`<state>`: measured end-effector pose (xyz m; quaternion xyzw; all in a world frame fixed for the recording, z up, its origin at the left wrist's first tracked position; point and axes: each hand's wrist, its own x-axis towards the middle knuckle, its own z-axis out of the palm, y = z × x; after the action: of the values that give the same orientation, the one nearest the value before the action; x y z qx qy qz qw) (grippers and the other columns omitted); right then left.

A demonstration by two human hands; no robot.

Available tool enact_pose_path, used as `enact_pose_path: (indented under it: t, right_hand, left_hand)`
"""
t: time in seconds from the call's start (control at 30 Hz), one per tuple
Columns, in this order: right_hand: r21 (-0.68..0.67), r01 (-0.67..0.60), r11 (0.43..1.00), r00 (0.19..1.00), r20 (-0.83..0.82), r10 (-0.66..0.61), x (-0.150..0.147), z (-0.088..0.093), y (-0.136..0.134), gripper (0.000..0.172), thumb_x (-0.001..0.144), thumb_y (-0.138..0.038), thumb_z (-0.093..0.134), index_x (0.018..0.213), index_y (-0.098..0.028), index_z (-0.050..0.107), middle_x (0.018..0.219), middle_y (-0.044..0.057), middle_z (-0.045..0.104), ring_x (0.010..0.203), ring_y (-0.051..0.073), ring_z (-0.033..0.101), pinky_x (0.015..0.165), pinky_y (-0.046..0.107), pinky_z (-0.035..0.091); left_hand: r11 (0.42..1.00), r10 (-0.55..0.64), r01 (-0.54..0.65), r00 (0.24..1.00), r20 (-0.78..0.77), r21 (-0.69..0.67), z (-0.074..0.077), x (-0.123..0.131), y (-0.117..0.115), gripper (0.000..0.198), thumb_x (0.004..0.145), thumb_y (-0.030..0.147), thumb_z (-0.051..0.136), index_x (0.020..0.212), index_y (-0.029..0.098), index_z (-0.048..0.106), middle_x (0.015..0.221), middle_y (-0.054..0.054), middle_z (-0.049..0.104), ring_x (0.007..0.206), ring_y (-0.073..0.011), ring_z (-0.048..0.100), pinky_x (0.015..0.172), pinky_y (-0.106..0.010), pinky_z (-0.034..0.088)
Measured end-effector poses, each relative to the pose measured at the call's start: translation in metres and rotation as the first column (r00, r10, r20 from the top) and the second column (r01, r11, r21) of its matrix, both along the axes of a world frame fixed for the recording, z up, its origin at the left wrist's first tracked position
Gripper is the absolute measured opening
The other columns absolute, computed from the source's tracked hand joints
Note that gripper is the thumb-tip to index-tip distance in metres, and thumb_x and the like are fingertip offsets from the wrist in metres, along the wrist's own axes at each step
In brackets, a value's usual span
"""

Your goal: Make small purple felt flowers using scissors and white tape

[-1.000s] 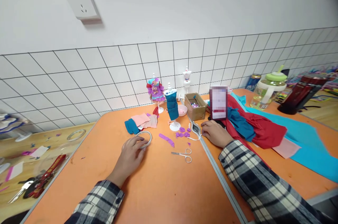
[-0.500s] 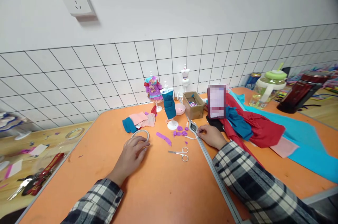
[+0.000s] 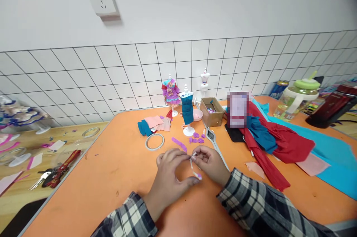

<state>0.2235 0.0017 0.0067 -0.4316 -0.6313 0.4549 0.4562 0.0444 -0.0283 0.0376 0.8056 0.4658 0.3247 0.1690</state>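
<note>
My left hand [image 3: 168,176] and my right hand [image 3: 211,163] meet over the middle of the orange table [image 3: 111,177]. Between their pinched fingertips runs a thin white strip [image 3: 192,164] with a small purple bit at its lower end. A clear tape ring [image 3: 154,141] lies flat just beyond my left hand, apart from it. Behind it, a small mannequin in a teal dress [image 3: 187,112] stands upright, with purple fabric bits [image 3: 196,140] at its foot. The scissors are not visible.
A purple-dressed doll stand [image 3: 170,93], a bare white mannequin [image 3: 205,78], a cardboard box [image 3: 213,111] and a pink dish [image 3: 197,115] stand by the tiled wall. Red and teal cloth [image 3: 279,142] spreads right, near a phone [image 3: 237,109], a green-lidded bottle [image 3: 295,95] and a dark jar [image 3: 331,106].
My left hand left the tape ring and my right hand came back from the table seam. Both now meet in the middle, pinching the white strip. The view shifted left.
</note>
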Motion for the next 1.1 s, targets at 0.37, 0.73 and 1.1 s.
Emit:
enact_pose_path:
  t: [0.37,0.73,1.1]
  right_hand:
    - [0.297,0.072,0.952,0.938,0.304,-0.165,-0.010,0.005,-0.013,0.004,0.077,-0.018,0.055,0.075,-0.020,0.058,0.066,-0.002,0.055,0.055,0.012,0.045,0.053,0.023,0.032]
    - [0.081,0.158,0.984,0.985,0.050,-0.162,-0.010,-0.005,-0.010,0.014,0.077,-0.031,0.059,0.071,-0.018,0.058,0.055,-0.004,0.044,0.049,0.010,0.036,0.046,0.022,0.029]
    - [0.326,0.144,0.934,0.979,0.090,-0.182,0.012,0.008,-0.002,0.040,0.085,-0.036,0.054,0.124,-0.025,0.054,0.121,0.010,0.055,0.092,0.020,0.057,0.074,0.035,0.052]
  left_hand:
    - [0.997,0.078,-0.078,0.996,0.045,0.005,-0.007,-0.009,0.002,0.041,0.071,0.053,0.070,0.103,0.028,0.069,0.110,-0.009,0.067,0.108,-0.0319,0.054,0.093,-0.049,0.036]
    - [0.976,-0.042,0.079,0.982,0.183,-0.201,-0.015,-0.002,0.006,0.018,0.087,0.026,0.053,0.080,0.021,0.068,0.088,-0.007,0.070,0.088,-0.0207,0.061,0.081,-0.034,0.045]
    - [0.944,-0.056,0.122,0.975,0.213,-0.308,-0.013,-0.012,0.012,0.023,0.083,0.031,0.054,0.067,0.018,0.064,0.075,-0.005,0.066,0.079,-0.0202,0.059,0.075,-0.031,0.044]
